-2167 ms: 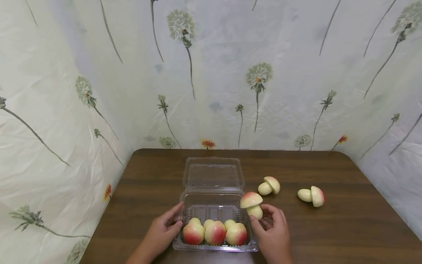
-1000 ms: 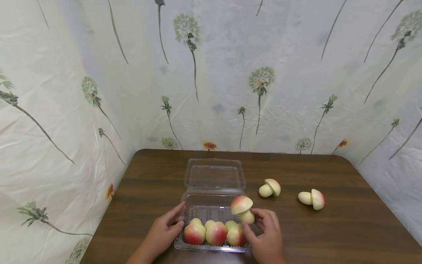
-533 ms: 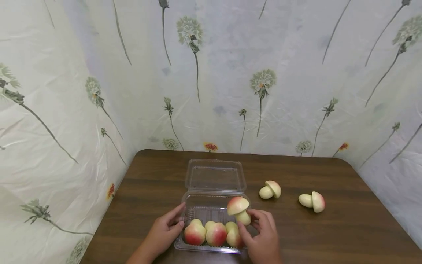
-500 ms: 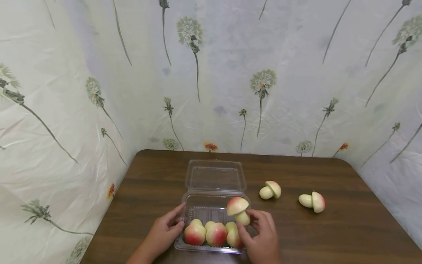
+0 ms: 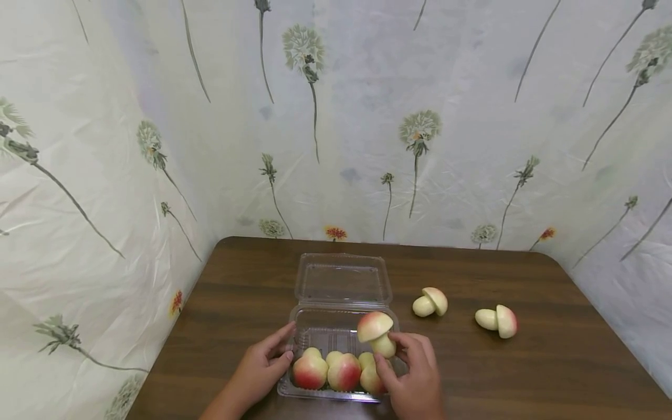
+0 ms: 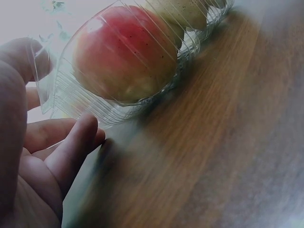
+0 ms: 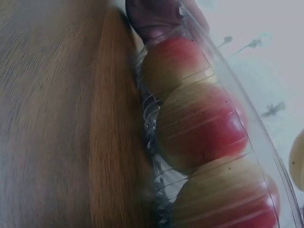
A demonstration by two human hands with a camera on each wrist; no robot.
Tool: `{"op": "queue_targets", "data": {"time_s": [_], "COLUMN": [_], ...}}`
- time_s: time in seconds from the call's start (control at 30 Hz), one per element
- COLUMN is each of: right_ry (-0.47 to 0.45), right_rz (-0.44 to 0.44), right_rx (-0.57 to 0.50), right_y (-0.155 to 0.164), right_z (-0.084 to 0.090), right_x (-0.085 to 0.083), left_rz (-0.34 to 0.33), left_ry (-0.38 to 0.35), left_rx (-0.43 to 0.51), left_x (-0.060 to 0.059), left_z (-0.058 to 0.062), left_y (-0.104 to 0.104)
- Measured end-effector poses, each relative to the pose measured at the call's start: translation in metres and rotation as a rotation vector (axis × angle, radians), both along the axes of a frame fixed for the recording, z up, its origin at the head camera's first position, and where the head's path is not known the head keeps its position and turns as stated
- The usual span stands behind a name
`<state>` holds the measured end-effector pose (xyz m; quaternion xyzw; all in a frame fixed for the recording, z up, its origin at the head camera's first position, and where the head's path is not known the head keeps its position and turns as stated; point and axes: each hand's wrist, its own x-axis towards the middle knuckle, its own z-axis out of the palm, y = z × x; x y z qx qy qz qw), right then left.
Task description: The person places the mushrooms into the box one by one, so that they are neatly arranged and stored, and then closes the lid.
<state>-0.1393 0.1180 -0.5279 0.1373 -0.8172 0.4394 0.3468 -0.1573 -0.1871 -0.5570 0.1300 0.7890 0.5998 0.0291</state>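
A clear plastic container (image 5: 336, 396) sits with its lid (image 5: 343, 280) folded back. Inside, along the near side, lie three toy mushrooms with yellow-red caps; the middle cap (image 5: 344, 371) shows well, and the left cap (image 6: 126, 54) looms large in the left wrist view. My left hand (image 5: 262, 363) holds the container's left edge between thumb and fingers. Over the container's right part, my right hand (image 5: 417, 373) pinches another toy mushroom (image 5: 375, 328) by its stem, cap up and tilted left. It partly hides the rightmost mushroom (image 5: 370, 379).
Two more toy mushrooms lie on the brown wooden table (image 5: 525, 379): one (image 5: 430, 302) right of the lid, another (image 5: 496, 321) farther right. Behind the table hangs a pale sheet (image 5: 357, 116) with a dandelion print, continuing along both sides.
My right hand has moved left with its mushroom, from the container's right edge to over its inside. My left hand keeps its place. The view has shifted slightly.
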Motion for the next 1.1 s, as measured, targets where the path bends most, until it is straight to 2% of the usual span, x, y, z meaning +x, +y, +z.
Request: {"op": "queue_targets", "data": {"time_s": [0.2,0.47,0.9,1.1], "right_ry": [0.046,0.109,0.077,0.09], "right_rz": [0.008,-0.003,0.017,0.035], "right_rx": [0.048,0.034,0.013,0.009], "right_y": [-0.002,-0.004,-0.011,-0.016], "right_z": [0.001,-0.001,0.004,0.007], "right_x": [0.0,-0.005,-0.003,-0.004], "left_rz": [0.005,0.004,0.014,0.014], "left_ry": [-0.022,-0.019,-0.019,-0.007], "left_rx": [-0.005,-0.011,-0.026,-0.035], "left_x": [-0.001,-0.001,-0.001,-0.001], "left_z": [0.001,-0.001,0.0,-0.001], "left_y": [-0.001,-0.001,0.0,-0.001]}}
